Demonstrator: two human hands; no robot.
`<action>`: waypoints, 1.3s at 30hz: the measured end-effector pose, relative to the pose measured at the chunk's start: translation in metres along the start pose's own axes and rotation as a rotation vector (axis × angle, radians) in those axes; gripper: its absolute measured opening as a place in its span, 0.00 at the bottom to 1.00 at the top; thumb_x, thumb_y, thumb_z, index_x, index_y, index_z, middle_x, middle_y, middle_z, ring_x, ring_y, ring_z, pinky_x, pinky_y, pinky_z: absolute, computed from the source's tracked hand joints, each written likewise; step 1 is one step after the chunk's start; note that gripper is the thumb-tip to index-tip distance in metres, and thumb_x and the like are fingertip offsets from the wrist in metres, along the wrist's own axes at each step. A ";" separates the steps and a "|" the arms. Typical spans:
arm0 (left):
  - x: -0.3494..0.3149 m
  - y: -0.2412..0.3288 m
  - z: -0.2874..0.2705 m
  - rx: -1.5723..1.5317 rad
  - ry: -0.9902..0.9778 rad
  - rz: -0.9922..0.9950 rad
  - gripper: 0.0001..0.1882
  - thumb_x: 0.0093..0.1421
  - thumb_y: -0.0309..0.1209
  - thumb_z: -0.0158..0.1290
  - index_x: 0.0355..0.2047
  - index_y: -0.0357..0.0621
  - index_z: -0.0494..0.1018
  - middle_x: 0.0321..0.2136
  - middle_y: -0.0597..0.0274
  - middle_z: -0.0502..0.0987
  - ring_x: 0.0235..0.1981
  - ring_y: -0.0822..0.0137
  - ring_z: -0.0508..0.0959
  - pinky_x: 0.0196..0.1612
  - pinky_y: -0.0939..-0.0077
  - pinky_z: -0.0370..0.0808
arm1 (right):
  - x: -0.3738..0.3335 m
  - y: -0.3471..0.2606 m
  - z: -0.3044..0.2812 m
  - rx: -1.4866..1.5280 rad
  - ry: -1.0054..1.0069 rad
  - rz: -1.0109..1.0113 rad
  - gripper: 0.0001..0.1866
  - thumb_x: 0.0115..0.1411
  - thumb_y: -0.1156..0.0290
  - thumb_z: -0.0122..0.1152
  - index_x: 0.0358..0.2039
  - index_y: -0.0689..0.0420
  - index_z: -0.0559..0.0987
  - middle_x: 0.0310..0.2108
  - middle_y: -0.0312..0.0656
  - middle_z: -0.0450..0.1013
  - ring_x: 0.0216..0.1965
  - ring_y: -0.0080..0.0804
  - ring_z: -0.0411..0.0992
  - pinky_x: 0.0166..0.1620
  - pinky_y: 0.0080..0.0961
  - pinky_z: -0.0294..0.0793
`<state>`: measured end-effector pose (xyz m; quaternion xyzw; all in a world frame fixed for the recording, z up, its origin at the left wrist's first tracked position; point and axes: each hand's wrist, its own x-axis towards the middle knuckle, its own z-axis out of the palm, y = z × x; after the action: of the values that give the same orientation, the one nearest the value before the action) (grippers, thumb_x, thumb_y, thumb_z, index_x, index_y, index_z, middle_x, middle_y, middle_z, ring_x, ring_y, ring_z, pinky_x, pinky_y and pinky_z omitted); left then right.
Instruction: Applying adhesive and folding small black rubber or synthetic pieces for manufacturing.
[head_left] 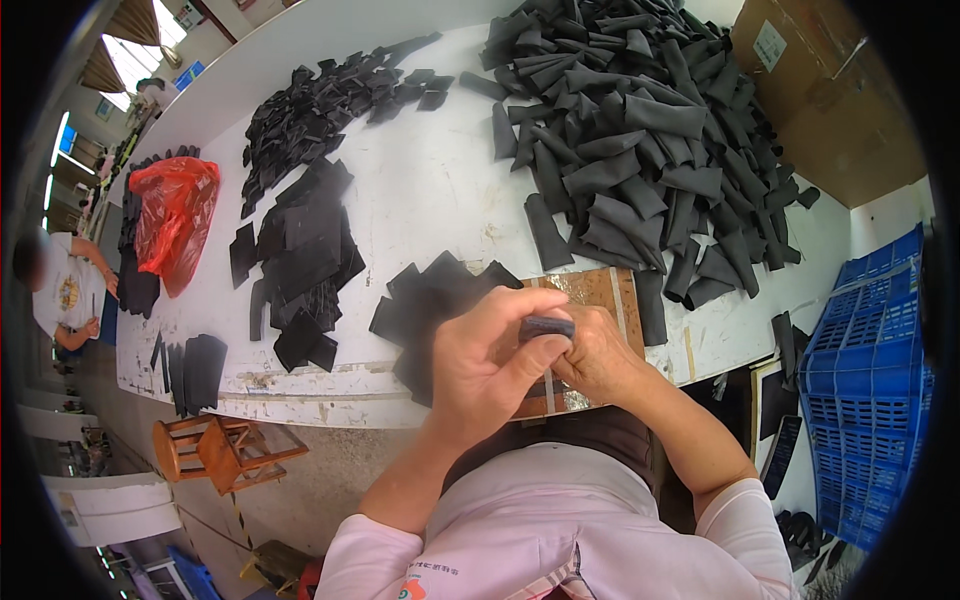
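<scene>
Close to the table's front edge, my two hands meet around a small dark grey piece (547,327) that looks folded or rolled. The thumb and fingers of my left hand (485,355) pinch it. My right hand (600,360) is closed against its other side; those fingertips are partly hidden, so I cannot tell what else they hold. Under the hands lies a brown board (600,293). A spread of flat black pieces (400,315) lies beside and partly behind my left hand. Beyond the board rises a big heap of dark rolled, sleeve-like pieces (640,150).
More flat black pieces lie in piles (305,235) on the white table (430,170). A red plastic bag (175,220) sits far left. At right stand a cardboard box (830,90) and blue plastic crates (865,370). A wooden stool (230,450) and another person (70,285) are at left.
</scene>
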<state>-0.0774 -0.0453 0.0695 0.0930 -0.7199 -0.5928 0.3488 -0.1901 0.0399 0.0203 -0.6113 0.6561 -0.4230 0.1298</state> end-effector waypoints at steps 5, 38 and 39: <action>-0.007 -0.001 -0.003 -0.536 0.253 -0.037 0.08 0.56 0.32 0.49 0.29 0.39 0.70 0.27 0.56 0.72 0.31 0.65 0.69 0.39 0.70 0.67 | 0.013 -0.030 -0.028 -0.152 -0.087 -0.001 0.13 0.43 0.67 0.62 0.22 0.61 0.70 0.21 0.44 0.69 0.24 0.41 0.69 0.24 0.32 0.67; -0.015 -0.101 -0.027 1.099 -0.049 -0.358 0.17 0.46 0.32 0.57 0.33 0.35 0.68 0.39 0.51 0.67 0.42 0.54 0.67 0.41 0.67 0.68 | 0.022 0.009 -0.038 0.525 0.292 0.397 0.24 0.60 0.54 0.41 0.40 0.65 0.70 0.21 0.35 0.67 0.21 0.17 0.62 0.26 0.13 0.62; -0.018 -0.103 -0.027 1.097 -0.054 -0.359 0.17 0.46 0.32 0.57 0.33 0.35 0.68 0.39 0.51 0.67 0.42 0.54 0.67 0.41 0.67 0.68 | 0.002 0.012 -0.028 0.537 0.256 0.437 0.25 0.60 0.53 0.41 0.39 0.65 0.71 0.20 0.34 0.66 0.21 0.17 0.62 0.25 0.13 0.62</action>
<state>-0.0766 -0.0858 -0.0304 0.3657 -0.9036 -0.1847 0.1252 -0.2180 0.0478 0.0300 -0.3433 0.6477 -0.6153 0.2898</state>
